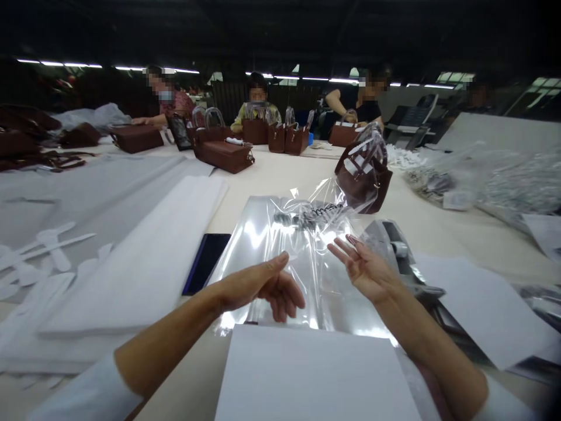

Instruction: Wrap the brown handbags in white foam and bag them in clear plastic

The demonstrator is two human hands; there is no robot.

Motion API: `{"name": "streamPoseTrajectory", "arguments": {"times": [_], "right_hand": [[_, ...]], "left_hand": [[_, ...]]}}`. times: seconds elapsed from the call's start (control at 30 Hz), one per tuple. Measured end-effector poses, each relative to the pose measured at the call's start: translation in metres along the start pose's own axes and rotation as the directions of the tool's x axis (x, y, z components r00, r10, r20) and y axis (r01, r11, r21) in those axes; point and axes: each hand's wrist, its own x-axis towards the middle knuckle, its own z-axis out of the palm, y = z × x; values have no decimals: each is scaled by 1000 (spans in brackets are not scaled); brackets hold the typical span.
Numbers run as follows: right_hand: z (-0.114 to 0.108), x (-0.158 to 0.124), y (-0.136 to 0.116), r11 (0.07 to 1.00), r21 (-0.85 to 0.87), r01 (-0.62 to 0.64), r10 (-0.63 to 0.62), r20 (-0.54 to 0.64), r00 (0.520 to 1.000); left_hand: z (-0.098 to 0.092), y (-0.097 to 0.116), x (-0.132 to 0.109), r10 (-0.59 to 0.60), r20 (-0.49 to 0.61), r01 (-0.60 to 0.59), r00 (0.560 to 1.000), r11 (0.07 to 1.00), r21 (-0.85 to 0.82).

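Observation:
My left hand (pixel 272 289) hovers over a stack of clear plastic sheets (pixel 258 245), thumb out and fingers loosely bent, with nothing in it. To its right, my right hand (pixel 366 269) is spread above the same plastic, palm turned partly up, also holding nothing. Crumpled clear film (pixel 326 193) rises at the far edge of the stack, over dark curly marks I cannot make out. A white sheet of paper (pixel 315 374) lies nearest me. Beside my right hand stands a grey tape dispenser (pixel 397 248).
A brown handbag (pixel 363 175) with film-wrapped handles stands beyond the plastic. More brown bags (pixel 223 153) line the far side, where several people work. White sheets (pixel 144 263) and a dark blue flat object (pixel 205 263) lie left. Bagged items (pixel 451 181) and papers (pixel 495 304) lie right.

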Motion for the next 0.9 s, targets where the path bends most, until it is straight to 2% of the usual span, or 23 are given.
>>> {"name": "streamPoseTrajectory", "arguments": {"times": [0.03, 0.07, 0.1, 0.17, 0.2, 0.23, 0.27, 0.3, 0.37, 0.43, 0.5, 0.6, 0.67, 0.7, 0.77, 0.83, 0.9], "right_hand": [[2, 1, 1, 1000, 10, 2, -2, 1, 1000], [4, 3, 2, 1000, 17, 6, -6, 4, 1000], [5, 4, 2, 1000, 23, 12, -12, 15, 1000], [6, 5, 1, 999, 29, 23, -25, 64, 998], [6, 6, 0, 999, 34, 28, -31, 103, 994], [5, 5, -2, 999, 39, 30, -35, 150, 988], [4, 4, -4, 999, 42, 25, -33, 201, 979], [1, 3, -6, 999, 39, 13, -23, 254, 967], [-6, 2, -8, 1000, 12, -24, 19, 342, 939], [-13, 3, -9, 997, -33, -67, 74, 371, 926], [-19, 4, -11, 993, -57, -100, 115, 380, 918], [-19, 2, -21, 992, -72, -101, 123, 480, 869], [-17, -1, -31, 986, -150, -79, 150, 554, 819], [-16, -2, -36, 975, -212, -69, 178, 559, 810], [-13, -6, -44, 947, -316, -59, 221, 504, 835], [-9, -13, -51, 949, -309, -62, 195, 422, 885], [-2, -24, -57, 977, -207, -60, 134, 365, 921]], "left_hand": [[2, -5, 0, -73, 111, 94, 991, 976, -199], [3, -11, 3, -113, 158, 162, 981, 924, -347], [5, -17, 7, -146, 148, 199, 978, 862, -465], [6, -31, 21, -211, 34, 180, 977, 730, -660], [6, -37, 28, -240, -74, 108, 968, 663, -741], [5, -43, 35, -270, -217, -13, 938, 597, -802], [3, -47, 41, -300, -370, -163, 879, 539, -826], [0, -51, 46, -328, -505, -309, 798, 497, -811], [-10, -52, 50, -360, -673, -510, 645, 453, -731], [-23, -45, 46, -350, -744, -595, 570, 449, -667], [-37, -28, 35, -267, -799, -684, 539, 415, -600], [-49, 3, 15, -18, -850, -830, 526, 206, -518], [-49, 20, 5, 75, -823, -825, 563, 95, -556], [-47, 26, 2, 71, -797, -799, 600, 96, -594], [-41, 32, 0, 27, -753, -746, 658, 156, -647], [-33, 36, -1, 11, -747, -727, 665, 238, -644], [-23, 44, -3, 42, -753, -728, 656, 298, -617]]}}
